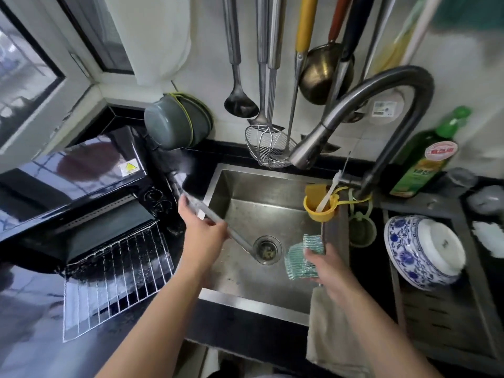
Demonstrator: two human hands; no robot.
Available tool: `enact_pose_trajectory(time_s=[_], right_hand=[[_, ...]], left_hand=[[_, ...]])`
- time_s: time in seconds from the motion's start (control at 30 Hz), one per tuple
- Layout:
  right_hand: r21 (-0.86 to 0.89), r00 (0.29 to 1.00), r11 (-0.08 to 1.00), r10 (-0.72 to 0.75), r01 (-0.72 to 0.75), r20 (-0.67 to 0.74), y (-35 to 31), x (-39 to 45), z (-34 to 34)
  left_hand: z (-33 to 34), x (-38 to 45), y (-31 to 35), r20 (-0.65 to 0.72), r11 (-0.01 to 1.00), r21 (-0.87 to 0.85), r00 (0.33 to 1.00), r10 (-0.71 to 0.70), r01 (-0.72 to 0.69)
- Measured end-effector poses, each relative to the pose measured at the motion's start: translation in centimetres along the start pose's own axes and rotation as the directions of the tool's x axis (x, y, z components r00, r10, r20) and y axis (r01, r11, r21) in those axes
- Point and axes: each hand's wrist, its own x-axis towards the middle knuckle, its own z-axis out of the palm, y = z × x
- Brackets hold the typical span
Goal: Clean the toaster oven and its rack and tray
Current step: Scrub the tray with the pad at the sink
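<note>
Your two bare forearms reach in from the bottom edge toward the stainless steel sink (218, 186). Your left hand (203, 230) grips a thin, flat metal tray (210, 214) seen almost edge-on; the fingers curl round its upper edge while its far lower corner dips into the basin just beside the round drain (267, 249). The tray is blurred, so its surface cannot be made out. Your right hand (327, 266) pinches a green-and-white striped scrubbing cloth (300, 256), holding it over the right part of the basin, near the tray's lower end but apart from it.

To your left, on the black countertop (240, 154), sits the black toaster oven (81, 186) with its door hanging open. Its silver wire rack (117, 282) lies partly on the open door and partly out over the counter, well away from both hands.

Above the basin arches a dark grey pull-down faucet (368, 110). A yellow plastic funnel-shaped cup (320, 205) hangs at the sink's right edge with a white brush standing in it. A beige towel (332, 336) drapes over the sink's front right corner. On the grey draining tray (436, 309) to the right, a blue-and-white patterned porcelain bowl (420, 252) lies tilted on its side, and behind it stands a green bottle (425, 159).
</note>
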Motion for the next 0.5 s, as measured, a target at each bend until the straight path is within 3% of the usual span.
enact_pose_trajectory(time_s=[0.2,0.27,0.3,0.33,0.4,0.43,0.5], right_hand=[[0.099,0.981,0.995,0.008,0.011,-0.195,-0.1,-4.4,2.6],[0.113,0.972,0.993,0.010,0.017,-0.234,-0.4,-5.3,3.4],[0.113,0.966,0.993,0.011,0.019,-0.257,-0.4,-5.8,3.7],[0.108,0.960,0.994,0.009,0.022,-0.279,-0.5,-6.3,4.0],[0.104,0.948,0.994,0.001,0.034,-0.319,-0.6,-7.4,4.7],[0.117,0.944,0.992,0.002,0.039,-0.330,-0.7,-8.0,5.1],[0.142,0.938,0.989,0.007,0.045,-0.346,-0.6,-9.0,5.5]], left_hand=[[-1.5,3.8,0.4,0.179,0.984,0.176,0.984,-0.011,-0.021],[-1.7,4.6,0.5,0.302,0.930,0.331,0.952,0.059,-0.163],[-1.6,5.0,0.5,0.377,0.832,0.470,0.920,0.111,-0.294],[-1.6,5.4,0.7,0.437,0.654,0.623,0.884,0.163,-0.429],[-1.5,5.7,1.9,0.539,0.138,0.794,0.791,0.291,-0.592],[-1.5,5.9,2.4,0.610,-0.090,0.782,0.726,0.318,-0.617],[-1.1,6.2,3.3,0.743,-0.368,0.667,0.609,0.277,-0.648]])
